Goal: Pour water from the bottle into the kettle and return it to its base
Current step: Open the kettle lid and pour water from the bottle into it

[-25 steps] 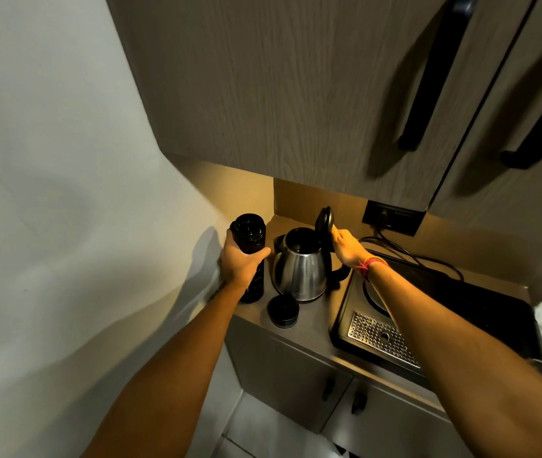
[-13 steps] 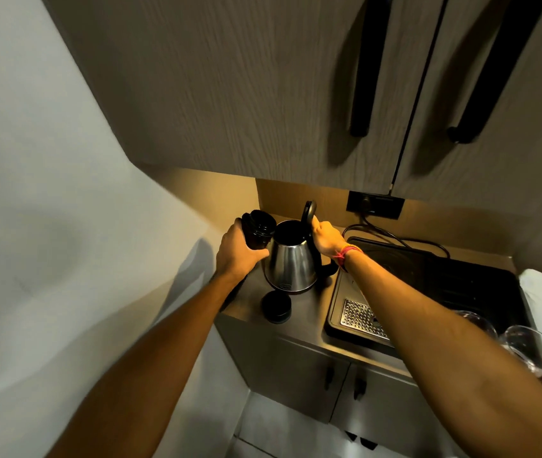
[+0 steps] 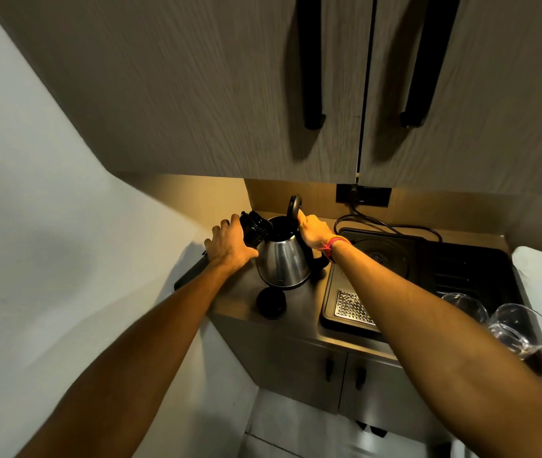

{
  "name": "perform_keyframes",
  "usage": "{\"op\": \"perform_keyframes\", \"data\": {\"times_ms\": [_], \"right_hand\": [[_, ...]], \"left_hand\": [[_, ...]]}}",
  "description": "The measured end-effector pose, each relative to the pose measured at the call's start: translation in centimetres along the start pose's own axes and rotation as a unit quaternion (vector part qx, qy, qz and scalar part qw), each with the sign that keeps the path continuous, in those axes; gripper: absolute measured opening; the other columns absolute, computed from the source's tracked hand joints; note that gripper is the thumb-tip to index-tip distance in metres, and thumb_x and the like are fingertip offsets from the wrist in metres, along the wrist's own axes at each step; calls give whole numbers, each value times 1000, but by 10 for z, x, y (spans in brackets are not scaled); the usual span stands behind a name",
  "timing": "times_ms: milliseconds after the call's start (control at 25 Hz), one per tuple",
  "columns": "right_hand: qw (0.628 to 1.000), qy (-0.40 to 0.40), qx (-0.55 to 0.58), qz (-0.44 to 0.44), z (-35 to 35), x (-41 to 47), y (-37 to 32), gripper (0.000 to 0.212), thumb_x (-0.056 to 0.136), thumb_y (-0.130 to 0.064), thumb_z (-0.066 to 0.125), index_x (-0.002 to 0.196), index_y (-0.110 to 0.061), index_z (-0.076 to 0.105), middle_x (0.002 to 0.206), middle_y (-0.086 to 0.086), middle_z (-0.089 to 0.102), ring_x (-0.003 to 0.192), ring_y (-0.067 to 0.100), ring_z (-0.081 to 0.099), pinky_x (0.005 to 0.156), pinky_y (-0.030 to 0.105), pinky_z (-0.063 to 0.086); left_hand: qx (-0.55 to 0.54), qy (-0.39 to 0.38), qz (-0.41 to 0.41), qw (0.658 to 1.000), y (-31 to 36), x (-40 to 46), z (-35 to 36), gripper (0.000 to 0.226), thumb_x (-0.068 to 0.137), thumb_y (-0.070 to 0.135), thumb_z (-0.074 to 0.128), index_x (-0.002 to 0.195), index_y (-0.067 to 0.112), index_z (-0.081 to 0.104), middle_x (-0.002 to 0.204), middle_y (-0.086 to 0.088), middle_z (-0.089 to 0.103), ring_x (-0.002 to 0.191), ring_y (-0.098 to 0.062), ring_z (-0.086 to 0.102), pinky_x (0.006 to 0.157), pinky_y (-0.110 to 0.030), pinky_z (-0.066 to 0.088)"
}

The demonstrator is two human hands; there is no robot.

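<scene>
Gripping the black bottle (image 3: 253,230) around its body, the left hand (image 3: 230,246) has it leaned over to the right, so that its open mouth sits at the left rim of the kettle (image 3: 283,259). We note the change against a second ago: the bottle then stood upright on the counter (image 3: 299,300), just left of the kettle; half a second ago it was lifted and starting to lean; now it is tipped to the rim. We judge that pouring is beginning or about to begin. No stream of water can be made out in the dim light.

The right hand (image 3: 312,230) is closed about the top of the kettle's handle, with the raised lid (image 3: 294,207) standing upright just above the fingers. That hold matches the earlier pictures.

The kettle sits a little left of frame centre; whether it rests on its base we cannot tell, as its underside is in shadow. The bottle's neck lies beyond the left fingertips, between that hand and the kettle opening.

A round black cap (image 3: 271,303) lies on the counter just below the kettle. A dark hob (image 3: 395,259) occupies the right of the counter, and two glasses (image 3: 519,328) stand at the right edge.
</scene>
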State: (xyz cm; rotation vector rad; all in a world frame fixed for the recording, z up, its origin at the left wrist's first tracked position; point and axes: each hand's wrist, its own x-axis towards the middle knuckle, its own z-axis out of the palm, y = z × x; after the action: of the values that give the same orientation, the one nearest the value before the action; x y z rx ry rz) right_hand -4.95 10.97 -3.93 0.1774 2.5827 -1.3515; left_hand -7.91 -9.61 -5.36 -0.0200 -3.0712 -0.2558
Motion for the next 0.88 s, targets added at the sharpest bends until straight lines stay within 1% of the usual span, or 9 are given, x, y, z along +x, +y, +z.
{"op": "perform_keyframes", "data": {"times_ms": [80, 200, 240, 360, 480, 600, 680, 760, 880], "right_hand": [[999, 5, -25, -19, 0, 4, 5, 38, 103, -29, 24, 69, -16, 34, 70, 6, 41, 82, 28, 33, 79, 40, 25], [1000, -18, -16, 0, 2, 9, 14, 27, 104, -29, 25, 90, -11, 38, 95, 14, 46, 91, 26, 34, 81, 39, 26], [1000, -22, -12, 2, 1, 8, 14, 24, 104, -27, 26, 91, -10, 38, 96, 14, 46, 92, 24, 34, 81, 38, 26], [999, -16, -20, -22, -2, 4, 10, 29, 104, -18, 26, 78, -13, 37, 75, 6, 42, 77, 24, 35, 80, 36, 24], [999, -8, -18, -34, -3, -2, 3, 18, 104, -17, 26, 92, -8, 36, 87, 14, 45, 83, 26, 37, 81, 36, 23], [999, -3, -28, -45, -5, -5, 2, 17, 104, -15, 27, 92, -6, 35, 89, 17, 45, 83, 29, 36, 82, 37, 21], [998, -1, -31, -55, -7, -7, 2, 24, 104, -19, 25, 89, -6, 37, 79, 13, 45, 84, 29, 36, 82, 37, 22], [998, -1, -37, -59, -7, -8, 2, 26, 104, -17, 26, 82, -8, 37, 70, 6, 41, 84, 30, 36, 82, 37, 21], [998, -2, -28, -50, -7, -8, 4, 20, 103, -14, 29, 86, -7, 36, 85, 16, 45, 84, 30, 35, 81, 37, 23]], "left_hand": [[11, -6, -1, 1000, 2, 1, -3, 97, 67, 46, 88, 144, 14, 38, 139, -16, 55, 127, -36, 53, 94, -56, 53], [27, -7, -7, 1000, 4, 0, -6, 97, 67, 46, 88, 144, 14, 38, 139, -17, 54, 128, -37, 52, 95, -58, 52], [33, -6, -8, 999, 4, 0, -7, 96, 67, 45, 88, 143, 13, 39, 138, -17, 55, 127, -38, 52, 94, -58, 52], [45, -5, -14, 999, 4, -2, -8, 94, 67, 43, 88, 141, 12, 40, 137, -18, 54, 127, -38, 52, 93, -58, 52], [52, -7, -17, 998, 4, -4, -8, 93, 67, 44, 88, 141, 12, 40, 136, -18, 55, 126, -38, 53, 92, -58, 52], [67, -5, -20, 998, 6, -5, -7, 90, 66, 44, 88, 137, 13, 43, 134, -17, 56, 125, -37, 54, 91, -56, 51], [71, -8, -22, 997, 6, -5, -6, 88, 66, 44, 88, 136, 14, 44, 133, -16, 57, 124, -37, 55, 89, -55, 50], [75, -12, -22, 997, 7, -4, -6, 87, 66, 44, 88, 135, 15, 44, 132, -16, 57, 122, -36, 55, 88, -54, 50], [84, -14, -19, 996, 7, -4, -5, 86, 65, 44, 88, 134, 16, 45, 129, -15, 57, 121, -34, 55, 88, -53, 50]]}}
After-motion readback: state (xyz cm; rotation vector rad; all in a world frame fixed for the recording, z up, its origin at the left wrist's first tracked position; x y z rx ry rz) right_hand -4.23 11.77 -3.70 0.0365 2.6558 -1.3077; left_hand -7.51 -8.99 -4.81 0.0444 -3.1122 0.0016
